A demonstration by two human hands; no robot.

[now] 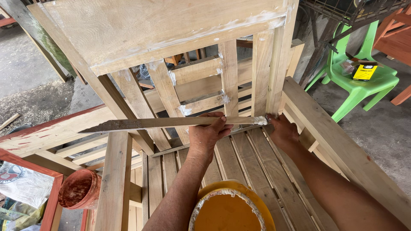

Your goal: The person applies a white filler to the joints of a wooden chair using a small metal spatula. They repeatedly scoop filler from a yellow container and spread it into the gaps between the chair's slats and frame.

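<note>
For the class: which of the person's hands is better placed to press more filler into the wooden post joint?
Right. The right hand touches the post beside the blade's filler-coated tip; the left hand grips the long blade.

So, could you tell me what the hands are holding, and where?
The left hand grips a long flat blade near its putty-smeared end; the right hand touches that tip.

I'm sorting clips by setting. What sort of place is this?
Probably an open-sided woodworking or furniture workshop. Unfinished slatted wooden frames smeared with white filler fill the view, the left hand holds a long flat blade with filler on it, and sawdust lies on the concrete floor.
</note>
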